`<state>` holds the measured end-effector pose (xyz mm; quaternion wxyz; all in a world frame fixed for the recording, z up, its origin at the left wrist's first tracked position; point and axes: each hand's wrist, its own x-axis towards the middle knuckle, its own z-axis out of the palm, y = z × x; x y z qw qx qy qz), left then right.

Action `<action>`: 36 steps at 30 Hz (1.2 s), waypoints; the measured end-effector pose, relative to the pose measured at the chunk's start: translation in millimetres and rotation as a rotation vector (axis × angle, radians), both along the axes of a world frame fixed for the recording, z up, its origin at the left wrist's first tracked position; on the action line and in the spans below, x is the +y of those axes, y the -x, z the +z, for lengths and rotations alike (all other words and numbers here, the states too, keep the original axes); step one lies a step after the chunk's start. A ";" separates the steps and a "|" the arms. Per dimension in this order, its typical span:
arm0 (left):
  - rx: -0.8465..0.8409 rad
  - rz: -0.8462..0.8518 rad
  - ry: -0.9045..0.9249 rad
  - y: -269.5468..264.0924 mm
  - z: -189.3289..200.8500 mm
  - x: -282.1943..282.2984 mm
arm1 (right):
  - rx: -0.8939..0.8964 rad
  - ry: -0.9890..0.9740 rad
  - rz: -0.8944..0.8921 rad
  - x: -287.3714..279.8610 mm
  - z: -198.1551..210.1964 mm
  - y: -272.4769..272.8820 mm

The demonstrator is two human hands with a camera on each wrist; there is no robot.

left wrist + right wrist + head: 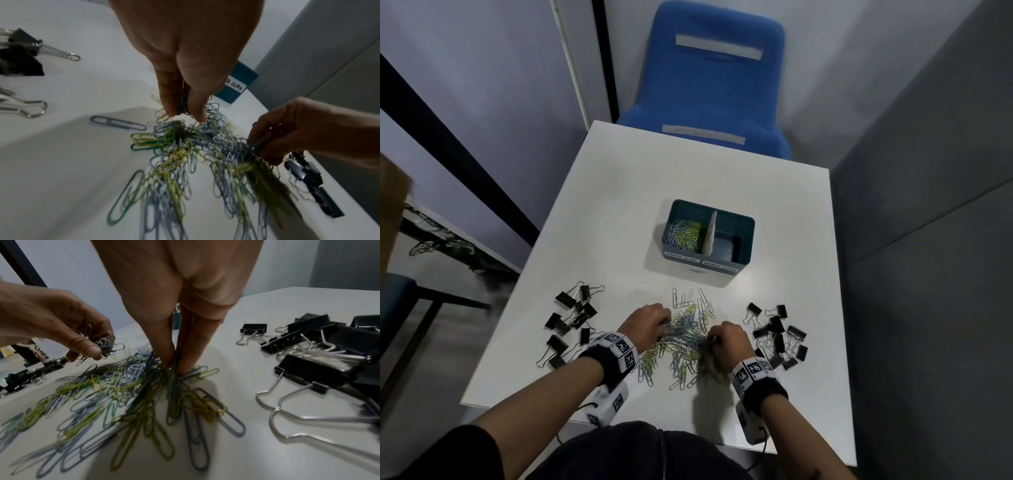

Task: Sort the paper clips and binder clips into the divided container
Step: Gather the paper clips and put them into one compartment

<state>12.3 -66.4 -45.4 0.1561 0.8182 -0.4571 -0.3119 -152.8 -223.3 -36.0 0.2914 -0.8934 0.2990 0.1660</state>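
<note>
Paper clips (685,337) in both hands (649,320)

Blue, yellow-green and grey paper clips (685,337), black binder clips (571,318) with silver wire handles, teal divided container (736,236) with white labels, white table (619,205), blue chair (719,85)

A white table (688,178) is set between pale walls (482,68) and a grey partition (928,171); a blue chair (712,85) is placed behind it.
</note>
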 end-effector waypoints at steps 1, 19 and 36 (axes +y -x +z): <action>0.004 0.022 0.029 -1.2 4.1 0.0 | -0.010 0.000 -0.010 -1.5 1.8 1.9; -0.120 0.231 0.343 -86.9 126.3 -105.6 | -0.246 -0.004 -0.059 -16.7 76.4 -22.9; -0.063 0.189 -0.189 -16.6 13.7 64.1 | -0.451 0.190 -0.023 -59.7 125.2 -128.2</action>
